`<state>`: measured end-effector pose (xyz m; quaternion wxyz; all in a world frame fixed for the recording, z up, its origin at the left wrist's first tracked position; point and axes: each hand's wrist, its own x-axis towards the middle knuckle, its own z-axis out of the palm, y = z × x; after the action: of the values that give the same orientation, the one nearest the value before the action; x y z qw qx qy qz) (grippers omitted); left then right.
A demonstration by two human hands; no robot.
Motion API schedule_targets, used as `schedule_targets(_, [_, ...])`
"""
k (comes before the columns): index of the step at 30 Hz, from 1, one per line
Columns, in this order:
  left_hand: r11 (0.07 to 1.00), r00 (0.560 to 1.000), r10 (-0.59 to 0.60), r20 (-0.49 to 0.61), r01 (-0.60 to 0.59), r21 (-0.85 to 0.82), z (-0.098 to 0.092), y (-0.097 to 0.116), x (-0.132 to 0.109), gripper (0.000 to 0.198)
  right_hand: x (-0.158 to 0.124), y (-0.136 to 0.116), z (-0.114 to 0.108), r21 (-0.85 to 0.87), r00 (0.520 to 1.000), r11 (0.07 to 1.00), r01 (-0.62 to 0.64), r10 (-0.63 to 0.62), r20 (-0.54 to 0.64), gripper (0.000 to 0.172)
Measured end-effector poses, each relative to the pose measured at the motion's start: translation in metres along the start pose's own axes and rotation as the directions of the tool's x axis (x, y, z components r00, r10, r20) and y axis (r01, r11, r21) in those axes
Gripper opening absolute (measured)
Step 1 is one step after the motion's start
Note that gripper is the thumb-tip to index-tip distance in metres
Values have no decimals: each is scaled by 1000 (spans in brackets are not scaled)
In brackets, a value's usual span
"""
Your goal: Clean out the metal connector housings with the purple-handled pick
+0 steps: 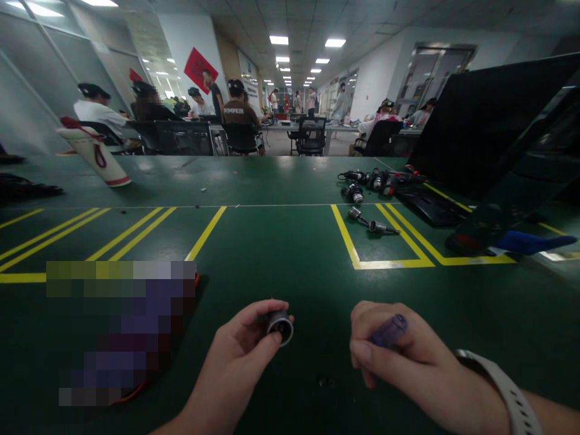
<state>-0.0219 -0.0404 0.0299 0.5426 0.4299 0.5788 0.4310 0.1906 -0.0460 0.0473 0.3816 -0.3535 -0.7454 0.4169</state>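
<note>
My left hand point(247, 347) grips a short hollow metal cylinder point(286, 337) between thumb and fingers, its open round end facing me and dark inside. To the right, my right hand point(394, 350) is closed around a see-through purple screwdriver handle point(390, 330); any shaft is hidden by the fingers. The two hands are apart, above the green table. Tiny dark pieces point(326, 382) lie on the table between them, too small to name. Two similar metal cylinders with thin shafts point(383, 228) rest inside a yellow-taped box farther off.
A blurred-out purplish object point(145, 332) lies at left. Beyond the taped marks stand a leaning white cylindrical container point(97, 151) and a pile of black and silver parts point(374, 180). A large black panel point(480, 133) rises at right. Several people sit at tables behind.
</note>
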Motion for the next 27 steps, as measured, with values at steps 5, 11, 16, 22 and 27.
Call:
schedule_targets(5, [999, 1000, -29, -2, 29, -23, 2, 1, 3, 26, 4, 7, 1, 62, 984, 987, -148, 141, 111, 22])
schedule_targets(11, [998, 999, -44, -12, 44, -45, 3, 4, 2, 26, 5, 7, 5, -170, 995, 983, 67, -53, 88, 38])
schedule_targets(16, [997, 999, -39, -10, 38, -62, 3, 3, -3, 27, 6, 8, 6, -287, 992, 952, 111, -87, 97, 38])
schedule_targets(22, [998, 999, -41, 16, 41, -54, 1, 2, -3, 25, 6, 6, 6, -202, 993, 978, 44, -21, 118, 32])
schedule_targets(27, [998, 1000, -18, 17, 19, -62, 0, 1, -3, 24, 11, 32, 8, 254, 941, 914, -317, 271, 201, 28])
